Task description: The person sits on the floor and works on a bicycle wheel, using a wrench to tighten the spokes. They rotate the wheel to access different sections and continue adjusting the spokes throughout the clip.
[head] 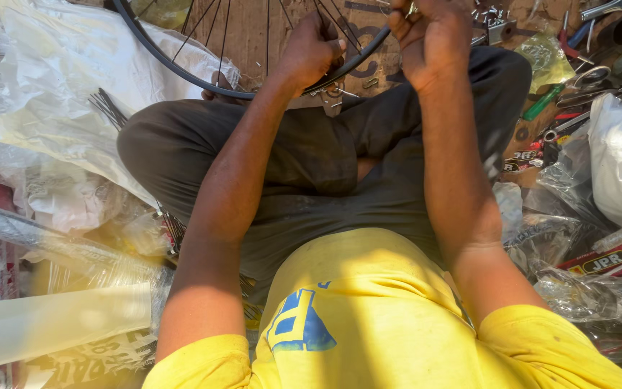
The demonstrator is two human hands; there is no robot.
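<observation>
While you sit cross-legged, the big black wheel rim [181, 61] fills the top of the frame. Your left hand [311, 50] grips its edge. Your right hand [430, 39] pinches thin spokes [217, 29] near the top middle.

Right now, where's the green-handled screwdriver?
In the head view, the green-handled screwdriver lies upper right on the floor, beside the person's knee, among the scissors.

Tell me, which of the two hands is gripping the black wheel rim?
The left hand: its fingers wrap over the black rim. The right hand is raised above the rim, among the spokes.
</observation>
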